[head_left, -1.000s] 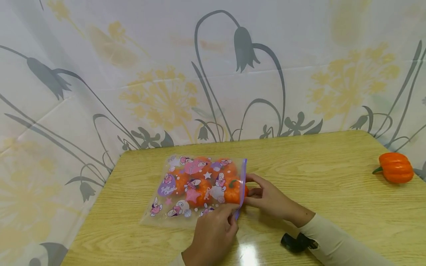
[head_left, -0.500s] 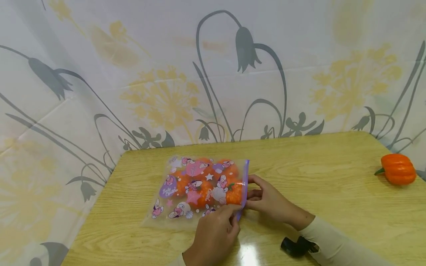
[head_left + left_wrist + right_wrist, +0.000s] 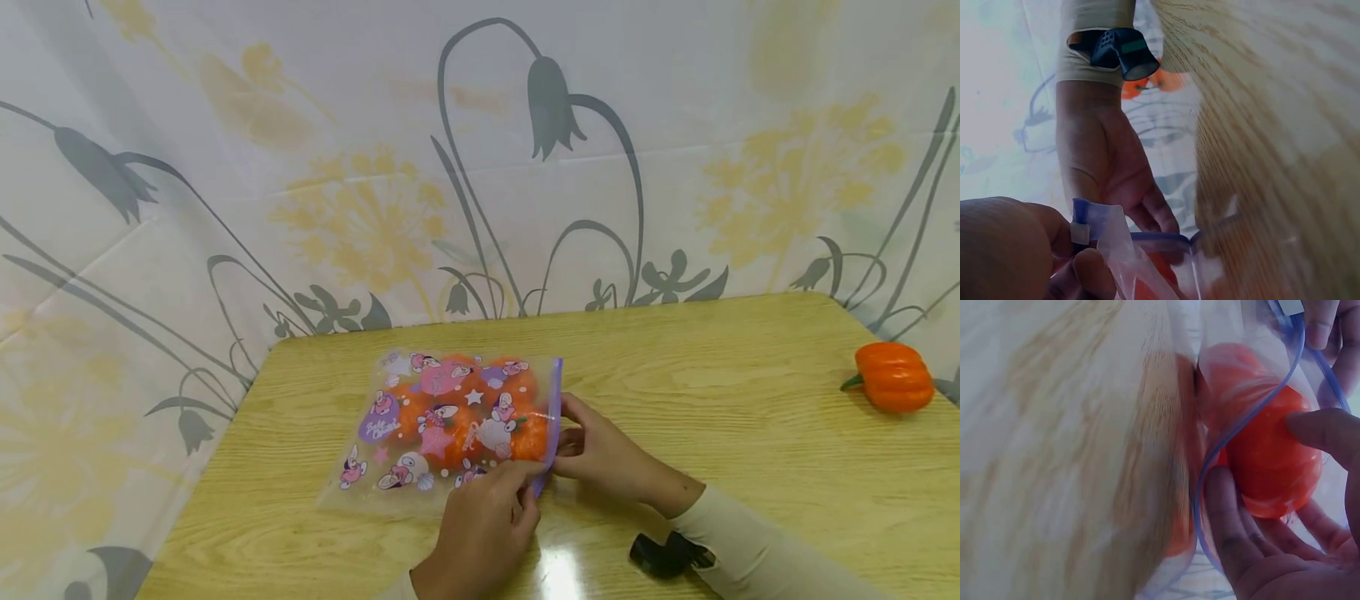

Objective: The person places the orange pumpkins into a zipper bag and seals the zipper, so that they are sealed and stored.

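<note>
A clear zip bag [image 3: 450, 433] printed with pink cartoon figures lies on the table, its purple-edged mouth facing right. Several orange toy pumpkins show through its plastic. My left hand [image 3: 483, 521] pinches the near end of the purple zip edge [image 3: 1154, 236]; a small white tab is beside its fingers in the left wrist view. At the mouth, my right hand [image 3: 611, 458] reaches into the bag. In the right wrist view, its thumb and fingers hold an orange pumpkin [image 3: 1279, 456] just inside the opening. The bag edge hides some fingertips in the head view.
One more orange pumpkin [image 3: 894, 377] with a green stem lies at the table's right edge. A black wrist camera [image 3: 663, 554] sits at the right sleeve. Behind the wooden table [image 3: 712, 358] hangs a flower-patterned cloth [image 3: 360, 100].
The pumpkin in my right hand has slipped slightly deeper into the bag; its end no longer shows past the purple edge in the head view. My left hand has kept its pinch.
</note>
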`<state>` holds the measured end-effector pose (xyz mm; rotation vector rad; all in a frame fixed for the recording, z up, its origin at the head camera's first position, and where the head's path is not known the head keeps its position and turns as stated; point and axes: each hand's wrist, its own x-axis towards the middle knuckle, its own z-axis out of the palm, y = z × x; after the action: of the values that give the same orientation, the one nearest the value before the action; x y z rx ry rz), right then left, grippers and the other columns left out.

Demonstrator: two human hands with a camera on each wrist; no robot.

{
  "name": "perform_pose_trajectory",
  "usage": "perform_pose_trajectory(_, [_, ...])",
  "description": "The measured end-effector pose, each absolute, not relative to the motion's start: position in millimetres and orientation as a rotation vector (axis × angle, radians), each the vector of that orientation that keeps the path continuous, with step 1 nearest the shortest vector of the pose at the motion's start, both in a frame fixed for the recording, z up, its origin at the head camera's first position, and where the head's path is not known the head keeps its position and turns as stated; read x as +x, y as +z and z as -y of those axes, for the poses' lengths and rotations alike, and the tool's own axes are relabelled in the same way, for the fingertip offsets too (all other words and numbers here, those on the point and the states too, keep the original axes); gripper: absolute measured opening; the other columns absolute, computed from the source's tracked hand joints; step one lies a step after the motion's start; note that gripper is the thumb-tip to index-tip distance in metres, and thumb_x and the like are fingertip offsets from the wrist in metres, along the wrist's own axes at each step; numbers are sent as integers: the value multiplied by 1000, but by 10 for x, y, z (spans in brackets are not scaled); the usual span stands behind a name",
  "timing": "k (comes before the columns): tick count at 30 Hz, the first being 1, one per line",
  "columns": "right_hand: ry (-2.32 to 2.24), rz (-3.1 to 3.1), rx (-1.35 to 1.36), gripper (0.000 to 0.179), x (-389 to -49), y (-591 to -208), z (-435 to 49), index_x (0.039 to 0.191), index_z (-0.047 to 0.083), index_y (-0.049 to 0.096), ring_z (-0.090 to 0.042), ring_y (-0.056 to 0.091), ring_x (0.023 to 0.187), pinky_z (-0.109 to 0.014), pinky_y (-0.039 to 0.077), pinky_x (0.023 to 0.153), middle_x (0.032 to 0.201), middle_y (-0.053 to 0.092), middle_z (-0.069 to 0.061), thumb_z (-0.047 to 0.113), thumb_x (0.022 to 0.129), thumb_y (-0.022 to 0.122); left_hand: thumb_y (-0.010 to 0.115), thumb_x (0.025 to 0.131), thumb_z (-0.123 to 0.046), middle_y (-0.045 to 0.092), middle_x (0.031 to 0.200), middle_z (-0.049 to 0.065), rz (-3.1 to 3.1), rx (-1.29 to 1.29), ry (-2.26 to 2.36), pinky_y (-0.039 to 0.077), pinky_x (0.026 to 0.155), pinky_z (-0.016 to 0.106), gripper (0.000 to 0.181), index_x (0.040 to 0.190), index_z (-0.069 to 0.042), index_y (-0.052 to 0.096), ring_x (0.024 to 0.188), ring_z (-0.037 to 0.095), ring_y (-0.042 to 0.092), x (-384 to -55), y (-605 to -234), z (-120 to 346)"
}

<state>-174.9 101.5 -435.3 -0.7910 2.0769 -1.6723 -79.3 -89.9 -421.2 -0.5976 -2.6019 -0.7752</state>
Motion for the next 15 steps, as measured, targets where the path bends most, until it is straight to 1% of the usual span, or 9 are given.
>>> perform_pose_trajectory(5, [-1685,-2018,-790,67,-1741,-4356,-1009,147,0,35,-36,66,113,-26,58,86,146,41,-29,7,91,71,68,88,-9,74,100,-5,2560,-615,-765,40,56,8,25,112,-16,72,63,-5,47,-793,-4221,899])
perform_pose_trajectory(7, [-1683,-2014,-791,67,-1737,-4353,-1010,147,-1,35,-38,65,115,-26,57,87,146,41,-29,8,91,71,68,88,-9,74,101,-5,2554,-623,-754,43,58,9,26,113,-16,72,65,-4,50,-795,-4225,898])
perform_pose_trajectory(12, [-1642,-2062,-766,66,-1727,-4335,-1013,146,-2,38,-34,67,112,-26,57,86,141,48,-30,11,91,72,68,90,-11,74,104,-5,2576,-638,-739,48,62,12,28,116,-17,71,70,-2,55,-793,-4233,899])
perform_pose_trajectory(15, [-1625,-2070,-735,65,-1726,-4331,-1014,147,-2,39,-32,67,111,-26,56,84,139,50,-31,11,92,71,68,91,-12,75,107,-5,2607,-637,-740,50,63,14,28,118,-17,71,72,-1,58,-791,-4236,898])
